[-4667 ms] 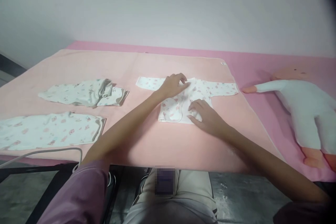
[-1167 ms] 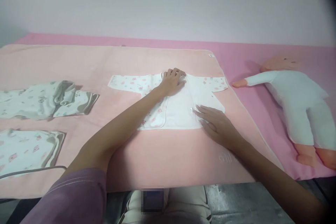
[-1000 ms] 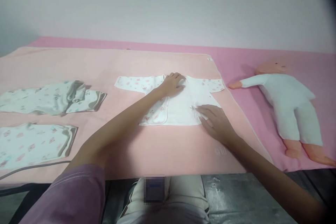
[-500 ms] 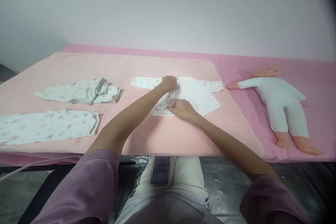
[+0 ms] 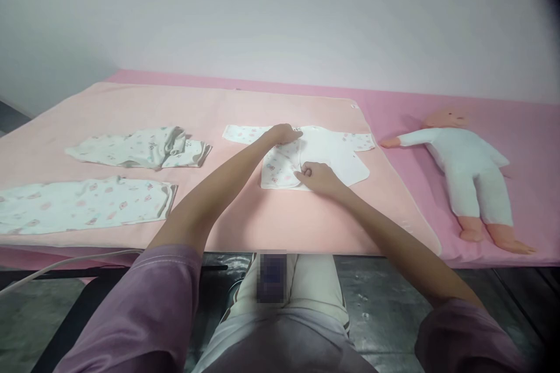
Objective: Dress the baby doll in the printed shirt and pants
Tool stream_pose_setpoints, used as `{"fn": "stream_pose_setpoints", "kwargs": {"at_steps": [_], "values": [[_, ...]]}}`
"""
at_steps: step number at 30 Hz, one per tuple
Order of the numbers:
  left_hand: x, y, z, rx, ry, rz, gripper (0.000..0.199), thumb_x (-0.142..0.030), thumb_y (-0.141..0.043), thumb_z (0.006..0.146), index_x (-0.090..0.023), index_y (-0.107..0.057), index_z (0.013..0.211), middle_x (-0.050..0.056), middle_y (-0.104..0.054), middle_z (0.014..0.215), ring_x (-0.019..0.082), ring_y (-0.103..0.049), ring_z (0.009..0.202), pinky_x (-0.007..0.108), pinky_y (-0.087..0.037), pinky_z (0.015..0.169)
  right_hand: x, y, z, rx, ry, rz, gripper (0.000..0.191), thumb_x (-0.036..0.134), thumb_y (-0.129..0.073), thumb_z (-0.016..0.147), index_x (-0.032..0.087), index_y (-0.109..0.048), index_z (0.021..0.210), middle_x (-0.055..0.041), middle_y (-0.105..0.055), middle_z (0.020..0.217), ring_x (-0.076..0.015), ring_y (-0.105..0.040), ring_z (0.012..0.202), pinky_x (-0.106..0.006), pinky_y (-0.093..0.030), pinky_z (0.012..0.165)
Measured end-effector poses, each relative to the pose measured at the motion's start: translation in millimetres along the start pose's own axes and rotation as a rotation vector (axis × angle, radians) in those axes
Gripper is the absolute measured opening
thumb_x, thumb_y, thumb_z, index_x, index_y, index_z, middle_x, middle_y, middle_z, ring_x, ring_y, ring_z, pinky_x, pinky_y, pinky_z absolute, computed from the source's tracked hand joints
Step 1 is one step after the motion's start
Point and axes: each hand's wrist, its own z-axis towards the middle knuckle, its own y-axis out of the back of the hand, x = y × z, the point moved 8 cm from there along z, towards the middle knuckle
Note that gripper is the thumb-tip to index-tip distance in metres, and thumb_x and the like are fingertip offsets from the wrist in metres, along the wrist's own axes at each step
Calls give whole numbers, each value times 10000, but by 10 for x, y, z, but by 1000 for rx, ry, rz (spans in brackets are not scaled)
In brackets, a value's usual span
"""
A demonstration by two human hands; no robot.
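A white baby shirt with small printed figures on its sleeves lies spread on the peach mat. Its printed left front panel lies across part of the plain white inside. Up near the neckline, my left hand is closed on the panel's upper edge, the fingertips partly hidden. Lower down, my right hand pinches the same panel by its edge near the hem, fingers curled. The right side of the shirt lies opened out flat, its plain inside showing.
Left of the shirt lie a folded printed garment and, nearer the front edge, another printed garment. A doll in white lies on the pink cover at the right. A pale cable runs below the table's front edge.
Both hands have moved to the right, drawing the shirt's printed left panel farther over the white inside. More of the printed panel now lies flat. The view has shifted slightly.
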Motion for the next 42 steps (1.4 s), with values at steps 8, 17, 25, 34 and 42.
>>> {"fn": "stream_pose_setpoints", "kwargs": {"at_steps": [8,17,25,34,42], "values": [[-266,33,-300,-118,-63,82,670,-508,-794,807,-155,-808,1376,235,-818,1351,429,-780,1269,469,-623,1087,43,-73,-4,-50,79,-118,309,349,-644,1047,246,-490,799,-3,-679,811,-194,-586,771,-313,-360,706],[147,144,-106,-40,6,-62,490,-416,-569,999,-99,-846,1249,219,-863,990,374,-844,1031,426,-644,947,376,-64,56,-63,157,144,378,479,-633,1067,237,-494,811,11,-653,800,-178,-567,762,-308,-402,724],[1016,384,-182,-301,101,-132,490,-447,-582,1101,-155,-693,1479,187,-827,1195,354,-770,1132,465,-570,1062,1252,-498,473,65,704,180,387,518,-559,1166,232,-749,1345,-114,-747,1504,-315,-652,1448,-510,-503,1264],[939,111,-400,-544,-188,12,511,-286,-393,1119,-138,-638,1543,252,-619,1599,421,-531,1513,613,-399,1299,1056,-1099,106,312,887,-169,661,427,-334,1252,304,-221,1892,-12,-172,1953,-218,-156,1837,-534,-20,1523],[525,-200,-393,-293,-392,10,710,-418,-297,1189,-112,-365,1826,165,-294,1927,312,-222,1823,517,-143,1492,1094,-1190,19,293,927,-154,687,498,-365,1240,199,-345,1858,-116,-240,1930,-300,-196,1830,-575,-125,1517]]}}
